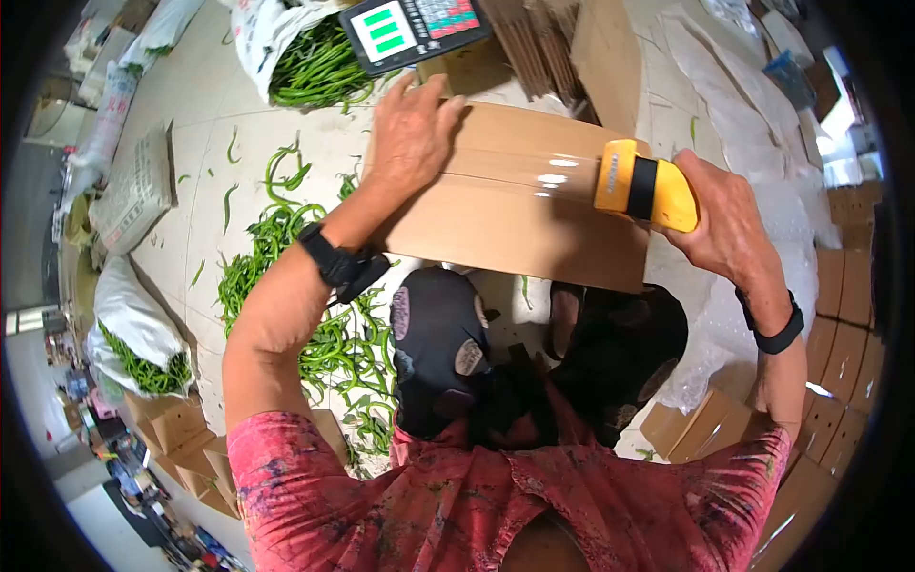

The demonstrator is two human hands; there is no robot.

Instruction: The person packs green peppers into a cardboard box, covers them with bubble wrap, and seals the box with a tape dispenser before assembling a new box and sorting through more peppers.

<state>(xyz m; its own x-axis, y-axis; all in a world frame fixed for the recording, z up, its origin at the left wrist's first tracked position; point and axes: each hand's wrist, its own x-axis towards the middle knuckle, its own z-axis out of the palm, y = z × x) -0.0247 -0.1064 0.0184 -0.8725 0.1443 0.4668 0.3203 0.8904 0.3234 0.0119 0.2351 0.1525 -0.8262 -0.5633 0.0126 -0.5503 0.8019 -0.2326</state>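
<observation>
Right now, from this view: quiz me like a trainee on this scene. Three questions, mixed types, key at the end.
1. Multiple choice: what does the right hand hold?
a) a knife
b) a yellow tape dispenser
c) a cup

2. True or false: the left hand is touching the carton.

3. Fill in: the main spread of loose green peppers lies on the person's ____ side.

Key: 1 b; 2 true; 3 left

The cardboard box is matt, its tape glossy (bright glints), the yellow dispenser smooth plastic.
</observation>
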